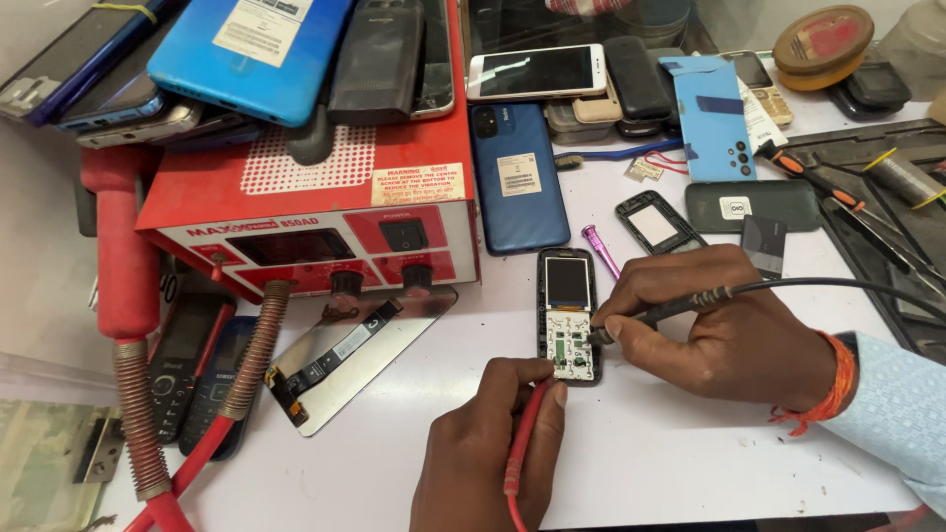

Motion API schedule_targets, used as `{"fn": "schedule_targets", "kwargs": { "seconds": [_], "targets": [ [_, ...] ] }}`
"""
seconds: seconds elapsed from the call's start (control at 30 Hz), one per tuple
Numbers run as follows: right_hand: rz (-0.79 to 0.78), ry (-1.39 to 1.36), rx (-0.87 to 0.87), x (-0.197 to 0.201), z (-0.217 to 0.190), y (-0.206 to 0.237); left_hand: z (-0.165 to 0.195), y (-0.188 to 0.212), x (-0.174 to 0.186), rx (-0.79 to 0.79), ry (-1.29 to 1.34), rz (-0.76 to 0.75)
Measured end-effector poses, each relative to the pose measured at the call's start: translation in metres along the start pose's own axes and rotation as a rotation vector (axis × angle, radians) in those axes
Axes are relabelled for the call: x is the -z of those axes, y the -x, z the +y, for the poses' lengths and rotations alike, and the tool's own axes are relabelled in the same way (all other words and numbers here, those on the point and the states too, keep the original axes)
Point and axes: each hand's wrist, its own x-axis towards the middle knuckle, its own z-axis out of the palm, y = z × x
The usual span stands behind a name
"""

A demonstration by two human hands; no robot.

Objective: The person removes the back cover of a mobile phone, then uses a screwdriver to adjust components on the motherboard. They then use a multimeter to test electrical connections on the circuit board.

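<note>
Two hands worked over an opened keypad phone (569, 315) lying flat on the white desk (650, 463), just in front of the red repair station (315, 197). The left hand (488, 448) was clenched around a red probe (522, 443), its tip touching the lower edge of the bare circuit board. The right hand (724, 320) pinched a black probe (660, 310), tip on the board's right side. A blue phone (517, 177) lay face down behind, near a pink screwdriver (600, 251).

We are wearing a pale blue patterned sleeve (902, 399) on our right arm and an orange thread band (833, 386) around that wrist; our left forearm is showing bare.
</note>
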Motion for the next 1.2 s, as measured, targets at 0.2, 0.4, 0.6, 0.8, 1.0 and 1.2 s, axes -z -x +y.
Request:
{"fn": "schedule_targets", "kwargs": {
  "seconds": [0.2, 0.4, 0.6, 0.8, 1.0, 1.2],
  "targets": [
    [0.058, 0.055, -0.05, -0.001, 0.002, 0.003, -0.006, -0.002, -0.006, -0.163, 0.073, 0.168],
    [0.147, 0.066, -0.06, 0.0, -0.002, 0.002, -0.001, -0.008, 0.003, -0.257, 0.033, 0.128],
    [0.265, 0.173, -0.224, -0.001, -0.008, -0.005, -0.002, -0.017, 0.005, -0.227, 0.048, 0.215],
    [0.268, 0.197, -0.266, -0.001, -0.009, -0.009, -0.007, -0.012, 0.001, -0.211, 0.097, 0.194],
    [0.317, 0.196, -0.249, -0.001, -0.007, -0.006, -0.006, -0.01, 0.002, -0.182, 0.154, 0.183],
    [0.181, 0.173, 0.212, 0.003, -0.015, 0.002, -0.042, -0.008, -0.015, -0.182, 0.135, 0.274]
  ]
}}
